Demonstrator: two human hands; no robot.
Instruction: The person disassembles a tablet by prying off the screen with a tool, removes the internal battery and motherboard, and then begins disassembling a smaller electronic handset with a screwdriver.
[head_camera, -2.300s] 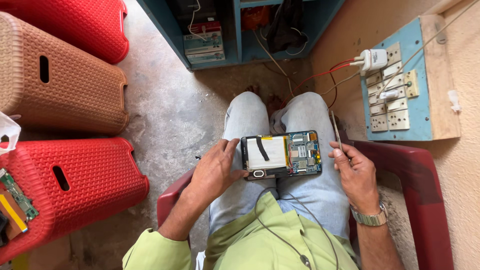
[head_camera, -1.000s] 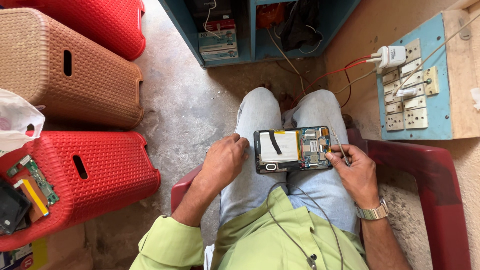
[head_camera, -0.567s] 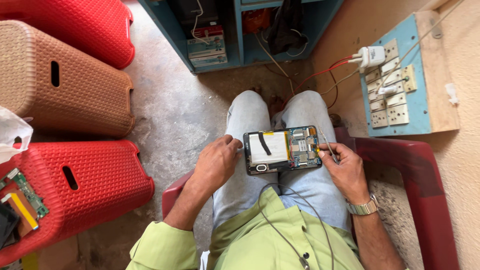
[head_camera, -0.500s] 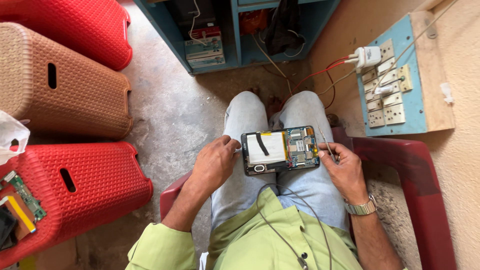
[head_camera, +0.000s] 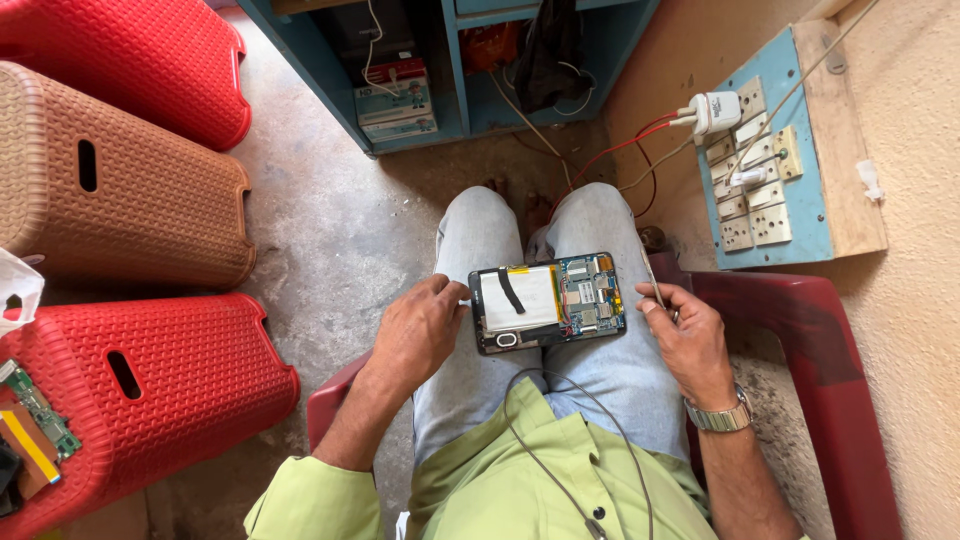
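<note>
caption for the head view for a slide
Left hand steadies an opened phone on the lap; right hand holds a thin tool.

Opened phone (head_camera: 548, 301) is placed at frame centre on lap; stools (head_camera: 120, 190) (three) at left, switchboard (head_camera: 765, 165) at upper right.
</note>
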